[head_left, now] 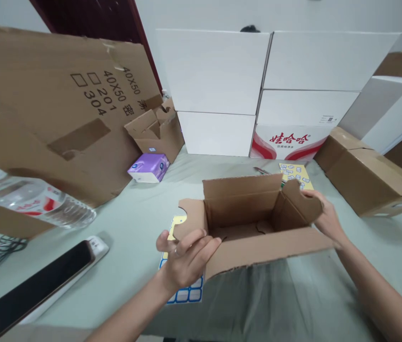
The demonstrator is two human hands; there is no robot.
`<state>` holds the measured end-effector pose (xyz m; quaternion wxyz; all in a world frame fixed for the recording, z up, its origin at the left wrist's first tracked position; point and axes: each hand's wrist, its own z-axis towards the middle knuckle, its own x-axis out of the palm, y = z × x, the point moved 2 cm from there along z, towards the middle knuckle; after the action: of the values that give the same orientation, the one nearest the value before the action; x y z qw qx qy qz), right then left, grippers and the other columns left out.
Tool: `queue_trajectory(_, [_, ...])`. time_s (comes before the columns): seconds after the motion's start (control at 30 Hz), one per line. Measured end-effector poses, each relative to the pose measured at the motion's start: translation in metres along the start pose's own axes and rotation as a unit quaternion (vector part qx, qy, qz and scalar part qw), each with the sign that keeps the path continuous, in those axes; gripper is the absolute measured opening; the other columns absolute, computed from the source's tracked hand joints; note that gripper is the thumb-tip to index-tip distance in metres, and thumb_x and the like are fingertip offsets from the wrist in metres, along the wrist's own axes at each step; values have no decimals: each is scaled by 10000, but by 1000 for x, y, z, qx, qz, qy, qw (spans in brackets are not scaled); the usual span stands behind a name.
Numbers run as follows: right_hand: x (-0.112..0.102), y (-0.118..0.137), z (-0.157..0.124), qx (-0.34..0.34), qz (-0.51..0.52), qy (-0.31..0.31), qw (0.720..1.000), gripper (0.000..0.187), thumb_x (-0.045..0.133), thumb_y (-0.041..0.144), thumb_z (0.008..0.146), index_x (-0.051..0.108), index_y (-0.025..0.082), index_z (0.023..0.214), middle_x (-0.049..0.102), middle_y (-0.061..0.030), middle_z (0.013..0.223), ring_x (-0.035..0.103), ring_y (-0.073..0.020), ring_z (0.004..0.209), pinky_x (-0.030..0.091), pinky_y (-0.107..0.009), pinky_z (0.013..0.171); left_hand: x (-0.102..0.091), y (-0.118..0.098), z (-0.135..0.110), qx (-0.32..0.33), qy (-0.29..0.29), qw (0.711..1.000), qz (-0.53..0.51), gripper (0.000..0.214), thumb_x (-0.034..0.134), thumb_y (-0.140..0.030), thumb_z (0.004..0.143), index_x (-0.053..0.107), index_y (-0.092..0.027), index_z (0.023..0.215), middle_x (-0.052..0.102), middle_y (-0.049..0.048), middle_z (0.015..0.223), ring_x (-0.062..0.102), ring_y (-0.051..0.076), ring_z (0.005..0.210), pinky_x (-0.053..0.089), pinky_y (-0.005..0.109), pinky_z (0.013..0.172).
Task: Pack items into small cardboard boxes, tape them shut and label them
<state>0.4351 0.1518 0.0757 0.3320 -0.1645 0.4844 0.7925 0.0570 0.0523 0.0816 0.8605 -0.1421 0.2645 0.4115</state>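
An open brown cardboard box [247, 244] sits in front of me with its flaps folded outward, and its inner bottom shows. At its left front corner, my left hand [188, 259] grips the side flap and front edge. On the opposite side my right hand [324, 216] holds the box behind its right flap, with part of the fingers hidden. Beneath my left hand and partly under the box lies a sheet of blue-bordered labels [190, 294]. Behind the box's right end is a yellow sheet [304, 176] with small printed labels, next to a partly hidden pair of scissors [261, 170].
A water bottle [49, 204] and a phone on a white holder [40, 287] are at left. Purple tissue pack [149, 166] and a small open carton [161, 135] stand behind. White boxes [215, 71] line the back; a closed carton [372, 175] sits right.
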Motion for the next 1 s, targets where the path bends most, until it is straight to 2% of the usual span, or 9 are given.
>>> queue_trajectory(0.1, [-19, 17, -36, 28, 42, -12, 999, 362, 423, 485, 964, 631, 236, 1125, 670, -78, 996, 664, -223, 890, 572, -366, 768, -11, -16, 22, 49, -38, 998, 22, 356, 394, -61, 920, 654, -216, 1108, 729, -43, 718, 679, 120, 860, -115, 360, 1206])
queue_trajectory(0.2, [-10, 41, -55, 20, 89, 36, 995, 552, 540, 507, 908, 469, 245, 1388, 575, -122, 1301, 612, -264, 1115, 563, -387, 855, -19, -39, 47, 62, 24, 997, 36, 318, 439, -19, 891, 652, -150, 1087, 735, -15, 725, 686, 142, 840, 14, 443, 1223])
queue_trajectory(0.3, [17, 52, -42, 18, 106, 53, 993, 732, 592, 503, 868, 286, 267, 1490, 439, -137, 1448, 536, -278, 1231, 561, -396, 865, -26, -58, 74, 118, 73, 990, -21, 248, 506, -106, 911, 618, -88, 1131, 751, 74, 889, 682, 195, 941, 354, 444, 1128])
queue_trajectory(0.4, [36, 45, -20, 44, 115, 38, 992, 660, 532, 487, 894, 293, 262, 1466, 439, -140, 1432, 498, -274, 1275, 558, -398, 857, -37, -52, 89, 180, 27, 971, -155, 355, 520, -222, 927, 538, -114, 1264, 661, 144, 1214, 552, 243, 1259, 450, 425, 1082])
queue_trajectory(0.53, [32, 35, -31, 82, 93, 37, 992, 568, 569, 450, 876, 428, 229, 1380, 526, -161, 1344, 562, -303, 1184, 545, -474, 863, -32, 3, 73, -27, 41, 974, -221, 704, 498, -152, 829, 288, -259, 1493, 366, 117, 1534, 333, 292, 1439, 333, 548, 1160])
queue_trajectory(0.67, [19, 54, -92, 77, 97, 83, 989, 447, 575, 435, 892, 535, 230, 1286, 639, -130, 1181, 634, -274, 1067, 551, -469, 883, 2, 31, 33, -264, 204, 883, -329, 840, 538, -191, 795, 153, -275, 1537, 262, 151, 1584, 289, 355, 1458, 346, 593, 1135])
queue_trajectory(0.73, [21, 67, -119, 54, 123, 117, 984, 543, 586, 401, 895, 436, 276, 1401, 551, -123, 1364, 564, -270, 1221, 548, -440, 922, 15, 17, 19, -283, 234, 855, -367, 828, 561, -228, 812, 161, -284, 1535, 281, 145, 1581, 283, 344, 1465, 340, 566, 1150])
queue_trajectory(0.83, [31, 71, -126, 57, 168, 113, 978, 711, 595, 333, 879, 264, 331, 1508, 349, -102, 1555, 417, -267, 1384, 498, -469, 1008, 24, -21, 4, -348, 158, 852, -357, 949, 652, -333, 812, 43, -321, 1540, 141, 124, 1626, 142, 336, 1511, 222, 582, 1198])
queue_trajectory(1.0, [51, 33, -50, 101, 185, 31, 977, 741, 562, 222, 756, 357, 266, 1467, 384, -132, 1536, 352, -330, 1422, 401, -599, 1051, 37, -80, -14, -387, 108, 841, -362, 1393, 829, -548, 635, -255, -330, 1483, -192, 113, 1621, -144, 333, 1511, 87, 542, 1246])
